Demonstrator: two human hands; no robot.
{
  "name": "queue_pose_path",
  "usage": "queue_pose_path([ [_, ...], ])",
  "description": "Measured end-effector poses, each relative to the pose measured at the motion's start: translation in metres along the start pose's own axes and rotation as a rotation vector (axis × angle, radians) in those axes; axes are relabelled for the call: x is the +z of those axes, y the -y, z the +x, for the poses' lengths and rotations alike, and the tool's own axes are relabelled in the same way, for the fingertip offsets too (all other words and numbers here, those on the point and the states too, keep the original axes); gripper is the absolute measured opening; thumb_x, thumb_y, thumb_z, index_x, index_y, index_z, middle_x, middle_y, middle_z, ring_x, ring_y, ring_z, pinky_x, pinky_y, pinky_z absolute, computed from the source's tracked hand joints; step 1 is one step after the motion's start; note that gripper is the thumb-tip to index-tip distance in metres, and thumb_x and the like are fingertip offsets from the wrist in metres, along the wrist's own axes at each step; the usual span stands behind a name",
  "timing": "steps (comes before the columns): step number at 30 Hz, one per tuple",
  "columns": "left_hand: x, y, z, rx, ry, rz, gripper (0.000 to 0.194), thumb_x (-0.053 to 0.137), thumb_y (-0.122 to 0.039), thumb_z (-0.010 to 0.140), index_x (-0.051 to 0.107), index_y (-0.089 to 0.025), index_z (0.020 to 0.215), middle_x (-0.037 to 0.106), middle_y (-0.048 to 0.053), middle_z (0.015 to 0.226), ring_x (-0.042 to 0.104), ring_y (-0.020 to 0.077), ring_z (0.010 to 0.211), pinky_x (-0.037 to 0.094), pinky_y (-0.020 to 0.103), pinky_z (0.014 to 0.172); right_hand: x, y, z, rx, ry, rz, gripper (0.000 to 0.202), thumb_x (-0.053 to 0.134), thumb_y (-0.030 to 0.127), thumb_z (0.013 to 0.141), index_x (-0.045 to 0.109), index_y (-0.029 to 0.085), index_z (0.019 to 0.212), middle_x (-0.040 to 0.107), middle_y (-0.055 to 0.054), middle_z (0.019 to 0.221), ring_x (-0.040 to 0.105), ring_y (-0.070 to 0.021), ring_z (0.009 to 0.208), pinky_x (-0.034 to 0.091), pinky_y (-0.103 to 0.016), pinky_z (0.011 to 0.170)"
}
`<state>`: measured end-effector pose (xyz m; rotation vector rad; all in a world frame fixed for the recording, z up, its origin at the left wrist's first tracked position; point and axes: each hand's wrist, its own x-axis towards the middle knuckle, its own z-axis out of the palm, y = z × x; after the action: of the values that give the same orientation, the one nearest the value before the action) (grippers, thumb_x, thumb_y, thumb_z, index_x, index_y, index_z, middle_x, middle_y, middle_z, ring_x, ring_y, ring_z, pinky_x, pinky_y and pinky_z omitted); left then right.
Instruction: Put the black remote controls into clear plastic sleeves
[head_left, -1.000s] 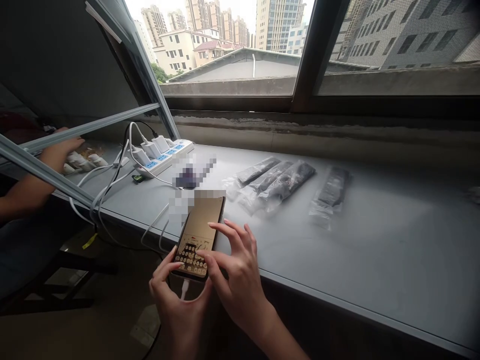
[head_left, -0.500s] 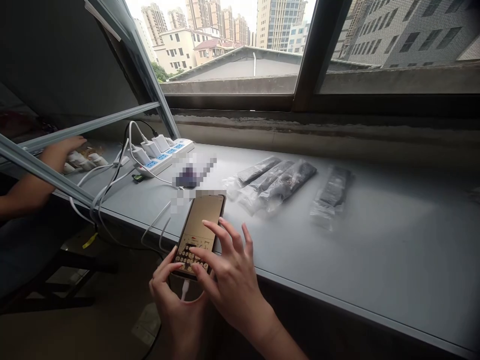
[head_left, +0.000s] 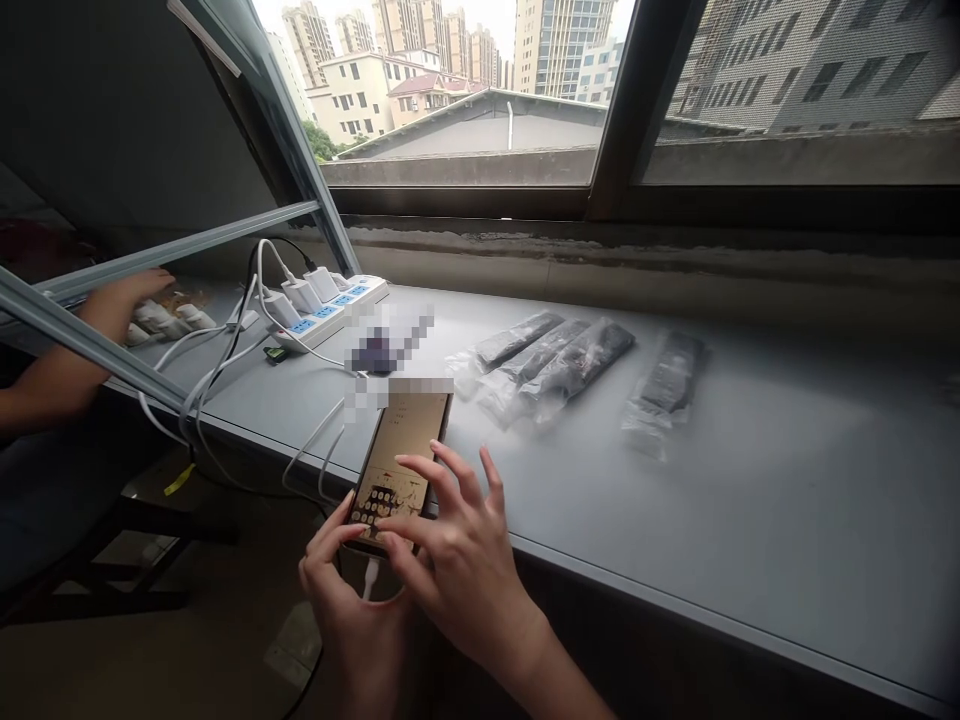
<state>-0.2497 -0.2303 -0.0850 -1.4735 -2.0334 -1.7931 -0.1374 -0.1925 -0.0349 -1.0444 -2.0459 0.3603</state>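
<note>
A phone with a lit screen and an on-screen keyboard is held upright near the table's front edge. My left hand grips its lower end, with the thumb near the keyboard. A white cable plug sits in the phone's bottom end. Over the lower screen hovers my right hand, its fingers spread and the index fingertip at the keys; it holds nothing. Beyond the phone, several dark items in clear plastic bags lie on the grey table, and another bagged item lies to their right.
A white power strip with chargers and trailing cables stands at the left back. A metal frame slants across the left. Behind it another person's arm reaches to white items. A window runs behind the table.
My right index finger has moved slightly down and left over the keyboard, and the other fingers have shifted a little. Small text now shows near the top of the phone screen.
</note>
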Motion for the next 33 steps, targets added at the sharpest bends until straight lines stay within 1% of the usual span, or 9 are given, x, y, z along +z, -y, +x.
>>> queue_pose_path([
  [5, 0.000, -0.001, 0.001, 0.012, 0.008, 0.003, 0.049, 0.078, -0.034, 0.063, 0.050, -0.022, 0.102, 0.055, 0.012, 0.126, 0.053, 0.0281, 0.114, 0.044, 0.049, 0.097, 0.001, -0.001, -0.001, 0.007, -0.014, 0.030, 0.023, 0.053, 0.038, 0.094, 0.073, 0.034, 0.083, 0.053, 0.006, 0.137, 0.035, -0.0210, 0.137, 0.004, -0.049, 0.119],
  [9, -0.001, -0.006, 0.003, 0.016, 0.014, 0.037, 0.047, 0.078, -0.035, 0.064, 0.050, -0.023, 0.101, 0.056, 0.011, 0.124, 0.054, 0.0274, 0.114, 0.043, 0.051, 0.099, 0.002, -0.002, -0.001, 0.071, -0.067, 0.013, 0.020, 0.052, 0.035, 0.094, 0.073, 0.034, 0.092, 0.051, 0.004, 0.139, 0.035, -0.0220, 0.137, 0.009, -0.051, 0.119],
  [15, -0.002, -0.011, 0.003, 0.007, 0.035, 0.041, 0.051, 0.081, -0.034, 0.062, 0.049, -0.023, 0.101, 0.055, 0.010, 0.125, 0.053, 0.0271, 0.115, 0.041, 0.052, 0.102, 0.000, 0.000, 0.002, 0.139, -0.059, -0.020, 0.023, 0.049, 0.032, 0.095, 0.072, 0.032, 0.100, 0.048, 0.000, 0.142, 0.032, -0.0240, 0.138, 0.012, -0.055, 0.117],
  [16, -0.001, -0.012, 0.003, 0.004, 0.033, 0.041, 0.051, 0.080, -0.034, 0.062, 0.049, -0.023, 0.101, 0.055, 0.010, 0.125, 0.053, 0.0271, 0.116, 0.041, 0.052, 0.102, -0.001, 0.000, 0.002, 0.135, -0.053, -0.017, 0.024, 0.049, 0.032, 0.095, 0.072, 0.031, 0.097, 0.049, 0.000, 0.141, 0.032, -0.0238, 0.138, 0.012, -0.055, 0.117],
  [20, 0.000, -0.015, 0.005, 0.000, 0.014, 0.057, 0.049, 0.080, -0.035, 0.064, 0.049, -0.023, 0.099, 0.055, 0.010, 0.123, 0.053, 0.0272, 0.114, 0.041, 0.052, 0.102, -0.002, 0.000, -0.001, 0.152, -0.055, 0.028, 0.035, 0.046, 0.030, 0.096, 0.071, 0.028, 0.072, 0.058, 0.002, 0.129, 0.039, -0.0209, 0.132, 0.010, -0.051, 0.118],
  [23, -0.001, -0.014, 0.004, 0.014, 0.018, 0.064, 0.049, 0.080, -0.035, 0.063, 0.049, -0.022, 0.099, 0.056, 0.011, 0.123, 0.054, 0.0274, 0.114, 0.040, 0.053, 0.102, -0.001, -0.001, -0.002, 0.176, -0.084, 0.031, 0.034, 0.045, 0.031, 0.097, 0.072, 0.028, 0.076, 0.056, 0.002, 0.134, 0.037, -0.0213, 0.134, 0.008, -0.051, 0.118],
  [26, -0.002, -0.011, 0.003, 0.010, 0.030, 0.054, 0.050, 0.079, -0.036, 0.064, 0.049, -0.022, 0.102, 0.055, 0.011, 0.126, 0.053, 0.0276, 0.115, 0.041, 0.053, 0.101, 0.000, -0.002, 0.000, 0.127, -0.066, 0.049, 0.028, 0.048, 0.036, 0.096, 0.073, 0.032, 0.083, 0.053, 0.004, 0.137, 0.034, -0.0217, 0.136, 0.005, -0.052, 0.118],
  [29, -0.002, -0.010, 0.002, -0.004, 0.030, 0.049, 0.049, 0.079, -0.035, 0.065, 0.049, -0.022, 0.102, 0.055, 0.011, 0.126, 0.052, 0.0274, 0.116, 0.041, 0.052, 0.102, 0.001, -0.002, 0.001, 0.117, -0.064, 0.060, 0.029, 0.049, 0.038, 0.095, 0.073, 0.032, 0.080, 0.054, 0.005, 0.136, 0.034, -0.0213, 0.136, 0.003, -0.052, 0.118],
  [33, -0.001, -0.011, 0.003, 0.015, 0.026, 0.051, 0.049, 0.080, -0.033, 0.064, 0.050, -0.023, 0.101, 0.056, 0.011, 0.125, 0.053, 0.0276, 0.116, 0.040, 0.053, 0.103, 0.001, -0.002, 0.000, 0.127, -0.077, 0.054, 0.031, 0.049, 0.037, 0.095, 0.072, 0.030, 0.075, 0.055, 0.004, 0.134, 0.036, -0.0221, 0.135, 0.005, -0.052, 0.118],
])
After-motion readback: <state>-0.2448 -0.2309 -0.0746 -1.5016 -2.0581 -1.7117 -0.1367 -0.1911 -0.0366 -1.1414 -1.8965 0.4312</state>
